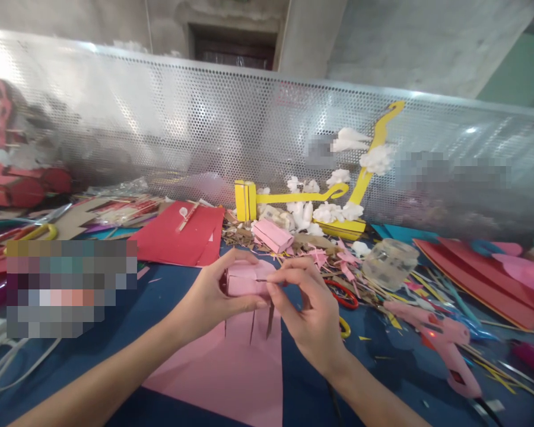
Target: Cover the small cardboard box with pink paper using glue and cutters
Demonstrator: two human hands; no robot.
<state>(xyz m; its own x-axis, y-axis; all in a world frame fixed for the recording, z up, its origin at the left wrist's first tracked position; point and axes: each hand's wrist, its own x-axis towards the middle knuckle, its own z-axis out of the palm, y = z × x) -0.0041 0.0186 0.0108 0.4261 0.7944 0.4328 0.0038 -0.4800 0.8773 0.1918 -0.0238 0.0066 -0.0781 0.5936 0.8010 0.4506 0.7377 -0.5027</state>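
Note:
My left hand (220, 290) is wrapped around a small pink paper box (242, 283), thumb along the lower side and fingers over the top. At the box's right end, my right hand (309, 302) has its thumb and index finger pinched together. A thin dark line shows at those fingertips; whether it is a slit or a slim piece is too small to tell. Beneath both hands lies a large pink paper sheet (231, 379), with dark slits or strips near its top. Just beyond the hands sits another folded pink paper piece (273, 235).
A pink glue gun (431, 332) with a lit red light lies at right, near a clear jar (390, 264). Red-handled scissors (342, 295) rest among paper scraps. Behind are red sheets (182, 234), yellow paper shapes (247, 201) with white fluff, and a perforated metal panel (169, 112).

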